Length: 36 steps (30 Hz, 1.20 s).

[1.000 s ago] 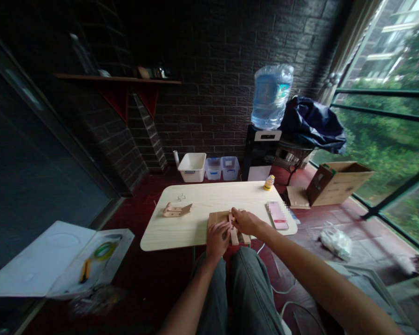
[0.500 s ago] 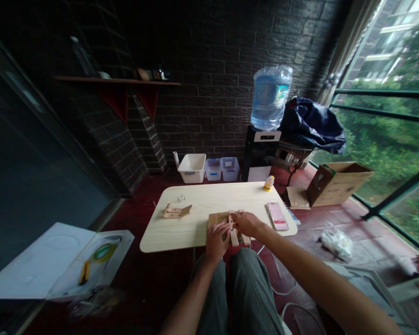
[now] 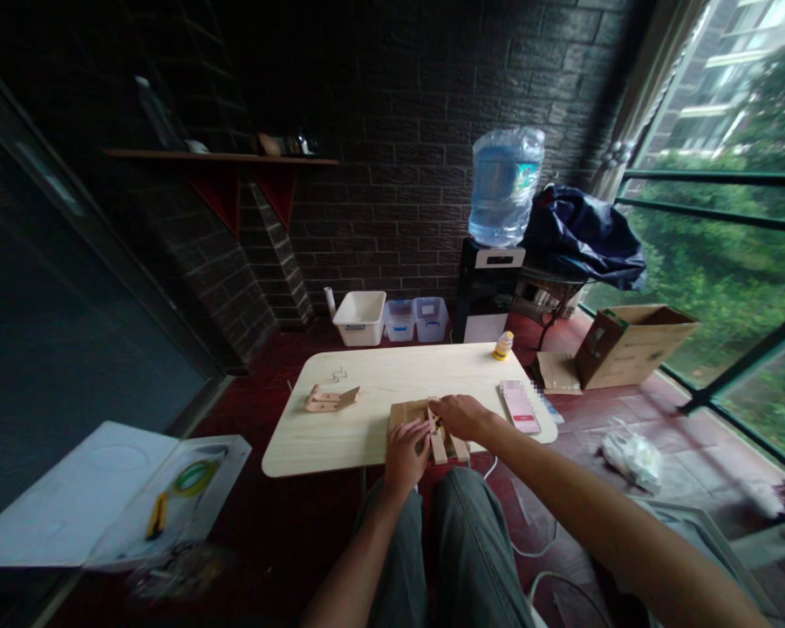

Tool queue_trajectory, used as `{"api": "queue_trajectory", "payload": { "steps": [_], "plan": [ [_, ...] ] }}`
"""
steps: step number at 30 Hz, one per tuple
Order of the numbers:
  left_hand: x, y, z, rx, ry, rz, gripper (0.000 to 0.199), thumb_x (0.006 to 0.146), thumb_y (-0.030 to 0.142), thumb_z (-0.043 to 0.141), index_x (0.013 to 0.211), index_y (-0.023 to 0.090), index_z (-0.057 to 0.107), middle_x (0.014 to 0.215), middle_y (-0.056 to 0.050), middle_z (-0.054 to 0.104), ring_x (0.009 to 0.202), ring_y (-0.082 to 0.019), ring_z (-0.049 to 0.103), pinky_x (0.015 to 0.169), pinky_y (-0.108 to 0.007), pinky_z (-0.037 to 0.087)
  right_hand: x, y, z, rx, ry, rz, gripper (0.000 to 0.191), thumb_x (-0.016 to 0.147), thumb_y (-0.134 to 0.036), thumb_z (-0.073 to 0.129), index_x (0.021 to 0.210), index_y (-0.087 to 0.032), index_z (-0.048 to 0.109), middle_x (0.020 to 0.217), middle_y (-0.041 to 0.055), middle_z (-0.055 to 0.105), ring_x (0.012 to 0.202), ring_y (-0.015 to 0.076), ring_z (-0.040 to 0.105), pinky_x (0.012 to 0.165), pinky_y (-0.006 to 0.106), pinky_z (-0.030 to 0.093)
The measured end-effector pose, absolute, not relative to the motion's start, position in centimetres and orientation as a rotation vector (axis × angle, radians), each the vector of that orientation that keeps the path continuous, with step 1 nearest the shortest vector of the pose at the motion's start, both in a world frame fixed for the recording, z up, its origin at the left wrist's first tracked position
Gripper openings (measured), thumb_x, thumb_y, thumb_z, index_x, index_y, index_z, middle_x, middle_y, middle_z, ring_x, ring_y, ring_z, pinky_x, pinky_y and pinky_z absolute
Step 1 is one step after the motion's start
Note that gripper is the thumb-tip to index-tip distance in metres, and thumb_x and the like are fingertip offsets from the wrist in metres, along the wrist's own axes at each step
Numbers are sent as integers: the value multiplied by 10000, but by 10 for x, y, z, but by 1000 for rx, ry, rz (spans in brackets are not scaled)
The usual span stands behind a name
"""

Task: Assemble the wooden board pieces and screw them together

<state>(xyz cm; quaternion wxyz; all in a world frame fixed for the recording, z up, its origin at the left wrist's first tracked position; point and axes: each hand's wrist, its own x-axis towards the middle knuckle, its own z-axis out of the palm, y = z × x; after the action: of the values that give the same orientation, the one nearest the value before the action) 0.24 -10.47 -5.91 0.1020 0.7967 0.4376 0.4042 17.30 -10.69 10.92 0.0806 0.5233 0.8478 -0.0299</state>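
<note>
Curled at the slatted wooden piece (image 3: 438, 447), your left hand (image 3: 404, 452) and right hand (image 3: 461, 415) seem to brace it from both sides against shifting near the tabletop's (image 3: 353, 440) front edge; whether either pinches it shut, I cannot tell.

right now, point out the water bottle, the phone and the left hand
water bottle (image 3: 502, 192): head view, middle of its side
phone (image 3: 521, 406): head view, screen
left hand (image 3: 406, 449): head view, back of the hand

A dark brick wall (image 3: 392, 209) stands behind the reddish floor (image 3: 288, 488); daylit windows (image 3: 733, 235) flank it.
</note>
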Motion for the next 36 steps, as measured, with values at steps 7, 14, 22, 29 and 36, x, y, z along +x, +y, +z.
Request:
{"api": "queue_trajectory", "payload": {
  "steps": [7,14,22,29,36],
  "plan": [
    [5,-105,-54,2333,1323,1230,246,947,224,602,1145,297,728,1184,-40,757,1209,-253,649,1098,-521,469,166,-98,88,1604,2519,-24,326,991,-311,524,1243,-105,548,1134,215,715,1013,285,722,845,358,562],
    [3,-104,-60,2345,1319,1228,276,948,238,599,1189,315,709,1221,-36,741,1221,-240,644,1116,-518,462,172,-106,88,1646,2591,-118,328,965,-280,534,1260,-140,508,1123,178,720,1046,272,700,868,353,527],
    [1,-105,-58,2358,1286,1209,310,950,212,584,1212,330,700,1230,-27,740,1240,-237,636,1117,-514,464,175,-112,109,1563,2649,-208,271,946,-183,537,1211,-212,589,1178,115,723,1082,237,697,852,299,514],
    [6,-105,-52,2328,1352,1205,246,949,216,592,1137,298,728,1179,-33,758,1203,-247,647,1110,-520,459,170,-97,90,1719,2478,-184,388,998,-362,531,1309,-130,541,1187,210,713,1113,286,689,892,344,530],
    [5,-103,-58,2339,1320,1217,275,957,226,582,1189,304,709,1210,-41,744,1207,-240,644,1095,-507,476,171,-105,93,1679,2558,-169,346,955,-280,536,1258,-114,564,1175,193,717,1103,281,690,917,360,520]
  ]
}}
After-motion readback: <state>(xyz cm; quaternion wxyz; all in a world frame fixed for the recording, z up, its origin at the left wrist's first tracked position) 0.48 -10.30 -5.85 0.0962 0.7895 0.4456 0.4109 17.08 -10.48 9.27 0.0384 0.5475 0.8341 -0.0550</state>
